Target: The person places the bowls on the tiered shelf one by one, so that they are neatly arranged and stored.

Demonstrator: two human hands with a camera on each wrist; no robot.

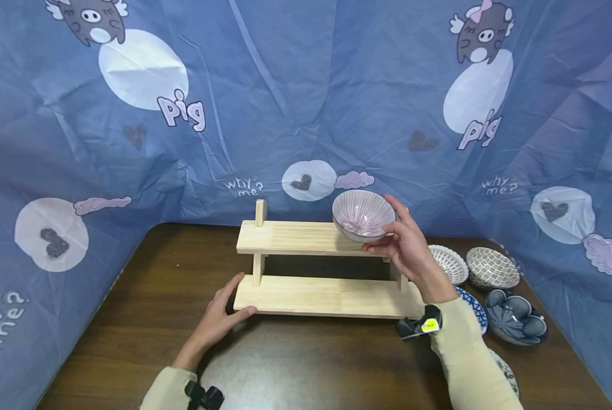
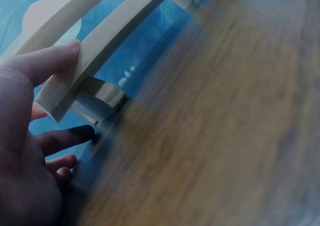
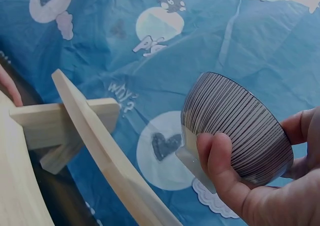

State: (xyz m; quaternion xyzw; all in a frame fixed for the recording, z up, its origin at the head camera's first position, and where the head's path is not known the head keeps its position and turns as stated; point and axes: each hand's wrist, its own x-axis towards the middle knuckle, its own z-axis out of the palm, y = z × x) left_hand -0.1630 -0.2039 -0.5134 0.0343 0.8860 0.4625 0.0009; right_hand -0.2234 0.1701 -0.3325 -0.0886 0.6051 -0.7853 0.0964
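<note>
My right hand (image 1: pixel 406 242) holds a bowl (image 1: pixel 363 215) by its right side, tilted, above the right end of the upper board (image 1: pixel 285 236) of a two-step wooden display shelf. Thin dark lines run down the bowl, and its inside has a pinkish centre. In the right wrist view, fingertips (image 3: pixel 220 153) press near the bowl's foot. My left hand (image 1: pixel 219 319) grips the left end of the lower board (image 1: pixel 326 297). Its thumb lies on the front edge in the left wrist view, with the other fingers round the end and partly hidden.
Right of the shelf stand a white patterned bowl (image 1: pixel 449 263), a speckled bowl (image 1: pixel 493 267), a blue-rimmed dish (image 1: pixel 474 310) and a dark bowl (image 1: pixel 511 327) holding small cups. A plate (image 1: pixel 506 370) is partly behind the right sleeve. Blue printed cloth (image 1: pixel 285 114) hangs behind the brown table (image 1: pixel 306 364).
</note>
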